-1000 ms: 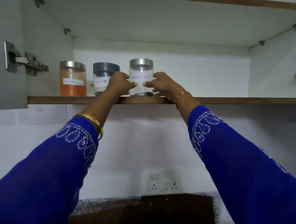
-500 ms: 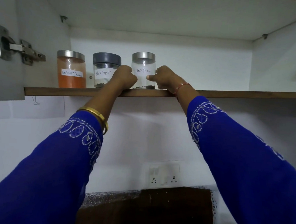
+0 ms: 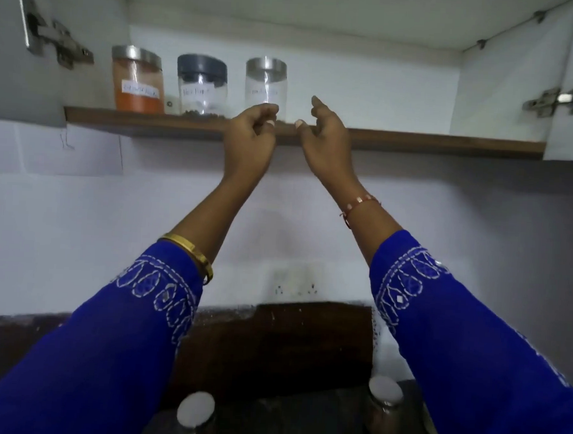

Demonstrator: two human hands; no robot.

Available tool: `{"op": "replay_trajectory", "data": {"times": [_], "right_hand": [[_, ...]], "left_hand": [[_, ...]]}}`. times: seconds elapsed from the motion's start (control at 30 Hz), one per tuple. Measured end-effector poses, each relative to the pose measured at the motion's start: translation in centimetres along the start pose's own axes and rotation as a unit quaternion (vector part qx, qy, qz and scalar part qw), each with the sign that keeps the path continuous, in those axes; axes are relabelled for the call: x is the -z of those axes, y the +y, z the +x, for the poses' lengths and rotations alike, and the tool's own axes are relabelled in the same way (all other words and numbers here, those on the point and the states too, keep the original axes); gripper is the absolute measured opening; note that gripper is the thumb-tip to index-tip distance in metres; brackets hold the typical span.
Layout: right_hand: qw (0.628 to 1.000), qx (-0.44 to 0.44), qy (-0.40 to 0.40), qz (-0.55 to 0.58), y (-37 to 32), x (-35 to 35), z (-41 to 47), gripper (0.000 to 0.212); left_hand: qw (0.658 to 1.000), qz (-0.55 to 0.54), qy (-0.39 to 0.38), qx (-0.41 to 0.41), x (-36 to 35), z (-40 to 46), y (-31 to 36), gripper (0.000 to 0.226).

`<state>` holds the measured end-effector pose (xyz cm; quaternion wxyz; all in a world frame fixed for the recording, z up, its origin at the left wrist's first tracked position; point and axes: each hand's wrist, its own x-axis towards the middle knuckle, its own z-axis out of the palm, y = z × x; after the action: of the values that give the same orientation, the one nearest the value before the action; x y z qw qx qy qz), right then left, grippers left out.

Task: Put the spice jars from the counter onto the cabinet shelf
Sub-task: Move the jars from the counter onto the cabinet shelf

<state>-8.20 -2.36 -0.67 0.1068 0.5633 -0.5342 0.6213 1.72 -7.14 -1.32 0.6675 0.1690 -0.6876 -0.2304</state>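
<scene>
Three labelled jars stand in a row on the brown cabinet shelf [image 3: 415, 142]: an orange powder jar [image 3: 137, 79] with a steel lid, a clear jar with a dark grey lid [image 3: 201, 84], and a clear jar with a steel lid [image 3: 266, 83]. My left hand [image 3: 251, 133] hangs just below and in front of the steel-lid clear jar, fingers loosely curled, holding nothing. My right hand [image 3: 322, 132] is beside it, fingers relaxed, apart from the jar. Two more jars, a left one [image 3: 195, 414] and a right one [image 3: 385, 404], stand on the dark counter [image 3: 284, 422] below.
Open cabinet doors with metal hinges, a left hinge [image 3: 52, 37] and a right hinge [image 3: 557, 98], flank the shelf. The shelf to the right of the jars is bare. A wall socket plate [image 3: 296, 282] sits on the white wall above a brown backsplash [image 3: 272, 342].
Both hands have let go of the steel-lid clear jar and drawn back below the shelf edge. The view has tilted down, showing the counter jars.
</scene>
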Motion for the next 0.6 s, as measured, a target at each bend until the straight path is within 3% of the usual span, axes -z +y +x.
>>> {"op": "replay_trajectory", "data": {"times": [0.13, 0.33, 0.6], "right_hand": [[1.0, -0.018, 0.003, 0.003, 1.4, 1.6, -6.4, 0.054], [0.995, -0.085, 0.047, -0.032, 2.7, 4.2, -15.0, 0.049], [0.984, -0.172, 0.033, -0.04, 5.1, 7.6, -25.0, 0.045]], "left_hand": [[0.999, -0.008, -0.034, 0.01, -0.6, -7.0, 0.2, 0.029], [0.993, -0.02, -0.089, 0.079, -1.2, -16.6, 1.0, 0.029], [0.969, -0.066, -0.146, 0.189, -2.0, -25.6, 1.0, 0.03]]}}
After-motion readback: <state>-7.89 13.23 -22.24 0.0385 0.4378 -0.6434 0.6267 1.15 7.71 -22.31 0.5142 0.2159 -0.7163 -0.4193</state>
